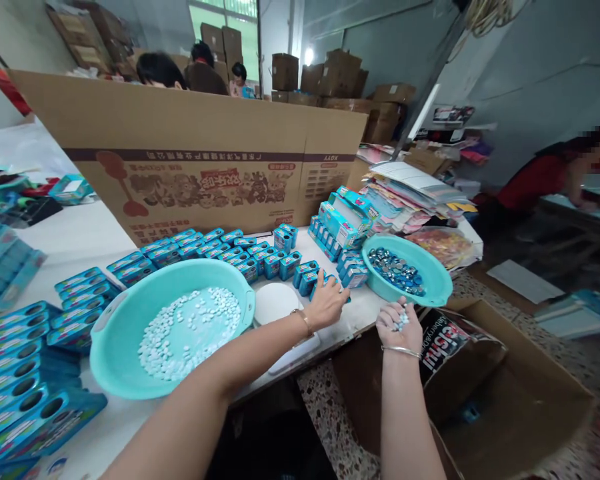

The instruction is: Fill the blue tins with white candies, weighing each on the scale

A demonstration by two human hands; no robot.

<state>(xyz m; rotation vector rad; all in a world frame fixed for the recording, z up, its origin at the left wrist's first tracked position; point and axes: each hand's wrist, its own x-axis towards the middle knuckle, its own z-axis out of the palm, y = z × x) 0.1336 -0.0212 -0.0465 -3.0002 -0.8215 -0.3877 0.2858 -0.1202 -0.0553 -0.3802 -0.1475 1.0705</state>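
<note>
My left hand (pixel 327 301) reaches over the table with its fingers curled around a small blue tin (pixel 349 297), most of which the hand hides. Palm up near the table's front edge, my right hand (pixel 401 323) is cupped around several pale blue tablets (pixel 403 319). More of these tablets lie in a large turquoise basin (pixel 173 273) on the left. Round shiny lids (pixel 395 267) fill part of a smaller turquoise basin (pixel 437 280), just beyond my right hand. Blue tins with round holes on top (pixel 247 267) stand in rows behind and left of the large basin.
A white scale (pixel 276 303) sits between the large basin and my left hand. Behind the tins rises a cardboard panel (pixel 220 133). Display boxes (pixel 347 217) and stacked printed sheets (pixel 420 187) stand at the back right. An open carton (pixel 530 400) is below right. Other people are farther off.
</note>
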